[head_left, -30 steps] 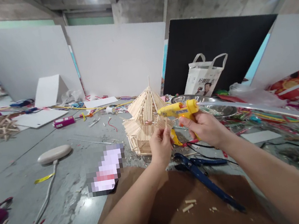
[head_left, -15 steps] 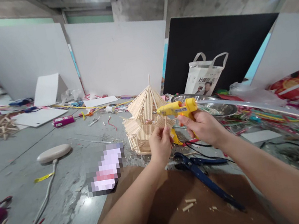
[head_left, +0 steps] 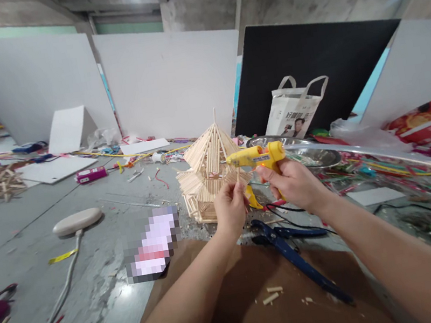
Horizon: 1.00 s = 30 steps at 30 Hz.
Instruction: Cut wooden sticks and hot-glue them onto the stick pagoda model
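A small pavilion model built of thin wooden sticks [head_left: 195,186], with a pointed roof, stands on the grey floor in front of me. My right hand [head_left: 294,181] is wrapped round the grip of a yellow hot glue gun [head_left: 247,157]. Its nozzle points left, close to the roof, and a long clear glue stick [head_left: 319,147] runs out of its back. My left hand [head_left: 231,208] pinches a short wooden stick [head_left: 239,174] upright just below the nozzle. Part of the model is hidden behind my left hand.
Blue-handled cutters [head_left: 296,258] and stick offcuts [head_left: 270,299] lie on brown cardboard [head_left: 236,294]. A phone [head_left: 154,242] and a white power strip [head_left: 78,221] are to the left. Behind are a metal basin [head_left: 332,158] and a white bag [head_left: 293,111]; bundled sticks and plastic crowd the right.
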{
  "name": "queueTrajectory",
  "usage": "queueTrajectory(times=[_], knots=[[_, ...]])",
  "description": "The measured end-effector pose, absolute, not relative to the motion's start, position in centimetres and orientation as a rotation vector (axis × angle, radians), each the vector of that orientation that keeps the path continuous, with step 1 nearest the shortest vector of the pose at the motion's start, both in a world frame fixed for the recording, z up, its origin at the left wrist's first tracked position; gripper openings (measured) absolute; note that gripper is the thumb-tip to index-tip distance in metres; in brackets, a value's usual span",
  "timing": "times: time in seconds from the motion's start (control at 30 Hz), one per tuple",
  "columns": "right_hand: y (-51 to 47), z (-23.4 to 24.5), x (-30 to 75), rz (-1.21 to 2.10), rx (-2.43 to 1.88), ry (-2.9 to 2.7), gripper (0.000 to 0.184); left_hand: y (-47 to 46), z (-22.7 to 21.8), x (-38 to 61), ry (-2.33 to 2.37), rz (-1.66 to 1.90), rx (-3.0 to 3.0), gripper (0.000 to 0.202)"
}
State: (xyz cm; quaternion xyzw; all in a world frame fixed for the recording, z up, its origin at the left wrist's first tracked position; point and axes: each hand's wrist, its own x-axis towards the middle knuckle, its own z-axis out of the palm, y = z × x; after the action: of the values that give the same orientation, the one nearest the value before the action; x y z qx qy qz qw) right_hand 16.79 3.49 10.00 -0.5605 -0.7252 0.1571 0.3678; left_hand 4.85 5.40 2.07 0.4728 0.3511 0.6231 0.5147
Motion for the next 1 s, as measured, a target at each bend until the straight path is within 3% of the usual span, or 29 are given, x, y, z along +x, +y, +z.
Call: queueTrajectory(times=[1.0], knots=[[4.4, 10.3, 15.9, 0.732, -1.224, -1.62, 0.028, 5.7, 2.1, 4.8, 0.874, 1.502, 1.152, 0.027]])
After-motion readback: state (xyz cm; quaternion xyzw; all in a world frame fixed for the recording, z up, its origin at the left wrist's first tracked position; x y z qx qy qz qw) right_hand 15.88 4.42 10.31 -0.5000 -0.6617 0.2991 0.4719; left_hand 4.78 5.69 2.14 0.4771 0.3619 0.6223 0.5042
